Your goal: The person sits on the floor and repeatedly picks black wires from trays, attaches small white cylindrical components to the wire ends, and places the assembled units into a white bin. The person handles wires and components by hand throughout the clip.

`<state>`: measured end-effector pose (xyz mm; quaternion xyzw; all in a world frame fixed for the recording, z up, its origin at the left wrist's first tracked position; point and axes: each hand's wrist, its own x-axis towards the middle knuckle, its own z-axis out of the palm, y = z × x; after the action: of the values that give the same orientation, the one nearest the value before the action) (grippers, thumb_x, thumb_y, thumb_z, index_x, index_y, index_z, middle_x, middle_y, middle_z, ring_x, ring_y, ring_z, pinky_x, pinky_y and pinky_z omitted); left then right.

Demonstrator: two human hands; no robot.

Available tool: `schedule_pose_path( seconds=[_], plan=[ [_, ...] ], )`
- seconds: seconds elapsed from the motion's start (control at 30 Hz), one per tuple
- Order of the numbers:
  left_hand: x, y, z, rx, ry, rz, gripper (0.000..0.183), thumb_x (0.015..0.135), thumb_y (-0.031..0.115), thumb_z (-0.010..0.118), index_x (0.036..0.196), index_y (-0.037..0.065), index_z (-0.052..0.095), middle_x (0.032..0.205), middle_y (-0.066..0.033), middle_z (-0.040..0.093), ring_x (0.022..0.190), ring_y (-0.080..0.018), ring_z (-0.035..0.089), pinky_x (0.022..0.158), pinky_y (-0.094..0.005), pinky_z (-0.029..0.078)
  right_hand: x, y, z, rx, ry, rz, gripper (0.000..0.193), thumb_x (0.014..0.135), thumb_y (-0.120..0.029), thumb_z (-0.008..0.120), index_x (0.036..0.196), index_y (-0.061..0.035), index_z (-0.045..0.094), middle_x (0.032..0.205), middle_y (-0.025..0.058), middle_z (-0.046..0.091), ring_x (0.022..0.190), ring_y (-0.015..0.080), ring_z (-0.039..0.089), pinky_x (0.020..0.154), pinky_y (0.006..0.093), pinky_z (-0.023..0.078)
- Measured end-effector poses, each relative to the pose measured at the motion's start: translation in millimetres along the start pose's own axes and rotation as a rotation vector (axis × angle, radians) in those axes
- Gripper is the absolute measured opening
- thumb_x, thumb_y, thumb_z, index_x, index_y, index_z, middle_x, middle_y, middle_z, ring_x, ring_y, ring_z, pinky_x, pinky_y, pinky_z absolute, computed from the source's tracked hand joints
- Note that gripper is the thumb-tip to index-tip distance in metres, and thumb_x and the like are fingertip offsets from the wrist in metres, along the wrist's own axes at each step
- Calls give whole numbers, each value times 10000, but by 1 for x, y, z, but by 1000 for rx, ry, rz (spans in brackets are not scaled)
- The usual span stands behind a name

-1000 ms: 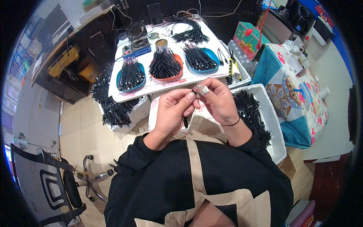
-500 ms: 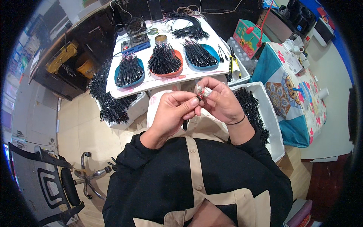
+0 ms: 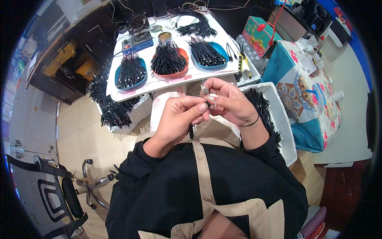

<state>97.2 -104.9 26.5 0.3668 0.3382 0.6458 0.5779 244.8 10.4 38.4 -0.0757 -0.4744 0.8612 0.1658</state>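
Note:
In front of my chest, my left hand [image 3: 177,118] pinches a short black cable [image 3: 191,132] between thumb and index finger. One end hangs below the palm; from the other, thin coloured wires [image 3: 211,100] stick out at the fingertips. My right hand [image 3: 232,102] meets them there, its thumb pressed to the wires. Whitish wraps cover its thumb tip and index fingertip, and the index finger is raised a little off the thumb. How the single wires lie between the fingers is too small to make out.
A white table ahead bears a left blue tray [image 3: 140,81], an orange tray [image 3: 184,71] and a right blue tray [image 3: 224,51], all heaped with black cables. Behind stand a soldering device [image 3: 137,45] and a round tin [image 3: 164,36]. White foam boxes [image 3: 289,139] flank me; an office chair [image 3: 51,195] stands left.
My right index finger has lifted away from the thumb, and the wire ends show more spread. The left hand keeps its pinch on the cable. The whole view has shifted slightly.

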Motion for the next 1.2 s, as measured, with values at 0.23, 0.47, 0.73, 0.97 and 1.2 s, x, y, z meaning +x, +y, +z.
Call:
schedule_pose_path(
  seconds=[0.23,0.47,0.73,0.97,1.2],
  plan=[
    [4,-4,-2,106,61,43,151,911,50,585,1000,-48,657,733,-60,634,569,-43,453,506,-168,339,5,15,0,-170,130,-210,299,902,-137,610,1139,-41,456,947,5,519,798,51,524,674,174,434],
    [2,-5,-5,151,67,43,148,911,81,608,984,-31,672,726,-40,639,591,-29,482,512,-167,359,-2,2,3,-617,253,-255,197,959,-205,545,847,-42,544,708,-13,499,646,64,472,568,206,379],
    [2,-5,-4,178,65,-30,154,911,82,608,961,-49,670,711,-36,630,561,-23,453,481,-161,333,-5,10,2,-1233,299,-503,188,875,-146,565,768,-8,497,600,124,483,506,219,503,490,325,384],
    [2,6,-16,101,42,-201,150,912,72,599,936,-60,667,674,-46,615,508,-28,427,447,-168,296,-21,-18,-22,-1081,581,-305,66,882,-75,577,925,-25,583,754,16,546,688,84,498,601,213,394],
    [7,9,-18,84,-29,-274,151,893,71,621,939,-64,672,686,-48,625,549,-44,525,467,-154,366,-20,-25,-6,-1478,65,-712,336,685,-49,744,1009,-71,660,942,73,610,875,248,580,751,350,472]
  ],
)
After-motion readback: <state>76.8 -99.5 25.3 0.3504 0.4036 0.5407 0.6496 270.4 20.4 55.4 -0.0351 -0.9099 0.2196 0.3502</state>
